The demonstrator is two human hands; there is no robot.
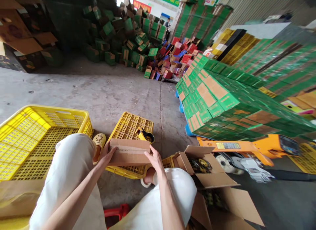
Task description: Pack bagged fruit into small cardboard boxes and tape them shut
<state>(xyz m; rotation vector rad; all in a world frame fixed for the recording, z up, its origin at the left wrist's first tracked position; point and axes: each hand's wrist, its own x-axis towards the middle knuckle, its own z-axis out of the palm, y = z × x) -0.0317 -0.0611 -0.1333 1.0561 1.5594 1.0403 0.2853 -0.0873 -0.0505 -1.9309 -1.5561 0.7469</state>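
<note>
A small brown cardboard box (129,154) with its flaps closed sits between my hands, above an upturned yellow plastic crate (125,123). My left hand (106,155) grips the box's left end, fingers bent around the edge. At the other end my right hand (155,158) grips it, with fingertips on the top. Just beyond the box, a yellow and black tape dispenser (145,135) lies on the crate. The undersides of both hands and of the box are hidden.
A large yellow crate (85,116) stands at my left. Open cartons (217,180) with dark and yellow items are at my right, near an orange machine (229,146). Stacked green boxes (209,95) on a blue pallet stand beyond. A distant person (168,23) is near heaped boxes.
</note>
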